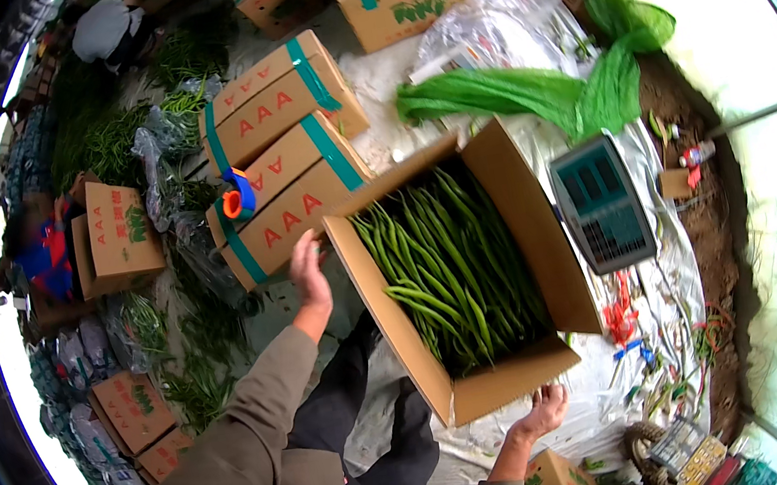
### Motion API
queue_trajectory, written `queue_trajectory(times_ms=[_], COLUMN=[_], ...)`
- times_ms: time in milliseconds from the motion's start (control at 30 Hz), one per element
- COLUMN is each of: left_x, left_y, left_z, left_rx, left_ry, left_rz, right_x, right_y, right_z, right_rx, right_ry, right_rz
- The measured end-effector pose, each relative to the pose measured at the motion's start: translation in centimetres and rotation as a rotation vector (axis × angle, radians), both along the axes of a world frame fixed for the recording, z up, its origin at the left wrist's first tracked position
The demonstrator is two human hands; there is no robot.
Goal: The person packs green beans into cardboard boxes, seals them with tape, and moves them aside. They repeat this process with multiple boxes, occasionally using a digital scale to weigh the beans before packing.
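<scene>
Has the open carton between both hands, with long green peppers inside. Sets the left hand, fingers extended, at the carton's left wall; curls the right hand just below its near flap. Cannot tell a firm grip from a light touch. Has a scale display right of the carton, taped cartons beyond its left side, green netting past its far edge.
</scene>
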State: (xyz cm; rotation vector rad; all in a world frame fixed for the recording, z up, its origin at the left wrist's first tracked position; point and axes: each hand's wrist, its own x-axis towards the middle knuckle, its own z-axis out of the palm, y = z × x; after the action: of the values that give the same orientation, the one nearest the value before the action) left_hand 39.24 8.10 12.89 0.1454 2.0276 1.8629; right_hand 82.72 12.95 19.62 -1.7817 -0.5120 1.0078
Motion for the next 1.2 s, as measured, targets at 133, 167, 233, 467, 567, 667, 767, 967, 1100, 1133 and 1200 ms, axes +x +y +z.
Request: queue_trajectory(times_ms=[133, 167, 233, 467, 567, 667, 767, 967, 1100, 1133, 1200], left_x=[-2.1, -2.6, -2.8, -5.3, -5.4, -5.2, -4.5, -9.1, -12.7, -14.0, -16.5], left_y=[4.9, 5.0, 6.1, 3.0, 2.9, 5.7, 8.4, 8.1, 8.3, 7.5, 6.5], left_z=[-1.1, -2.3, -2.1, -5.2, -6.7, -6.7, -6.2, -4.2, 1.2, 3.0, 8.5], left_rx=[0.065, -0.05, -0.072, 0.252, 0.334, 0.42, 0.576, 0.442, 0.283, 0.358, 0.328], left_ry=[-0.002, 0.038, 0.029, -0.008, -0.047, -0.096, -0.158, -0.22, -0.246, -0.266, -0.283], left_rz=[-0.068, -0.102, -0.198, -0.06, -0.077, -0.081, -0.138, -0.176, -0.156, -0.171, -0.187], right_x=[1.6, 1.3, 4.3, 5.0, 7.0, 10.8, 12.0, 5.1, -4.8, -7.9, -13.7], right_y=[2.2, 3.8, 6.2, 7.9, 7.0, 8.8, 10.2, 5.5, 3.2, 3.6, 4.8], right_z=[-4.4, -4.8, -7.2, -10.6, -13.3, -17.2, -18.0, -14.1, -10.0, -8.5, -5.2], right_rx=[0.146, 0.199, 0.272, 0.291, 0.172, 0.369, 0.386, 0.625, 0.243, 0.187, 0.113], right_ry=[0.067, 0.053, 0.042, 0.553, 0.721, 0.921, 0.309, 0.219, 0.064, 0.05, 0.047], right_rz=[-0.003, 0.023, 0.205, 0.254, 0.257, 0.458, 0.361, 0.676, 0.466, 0.464, 0.472])
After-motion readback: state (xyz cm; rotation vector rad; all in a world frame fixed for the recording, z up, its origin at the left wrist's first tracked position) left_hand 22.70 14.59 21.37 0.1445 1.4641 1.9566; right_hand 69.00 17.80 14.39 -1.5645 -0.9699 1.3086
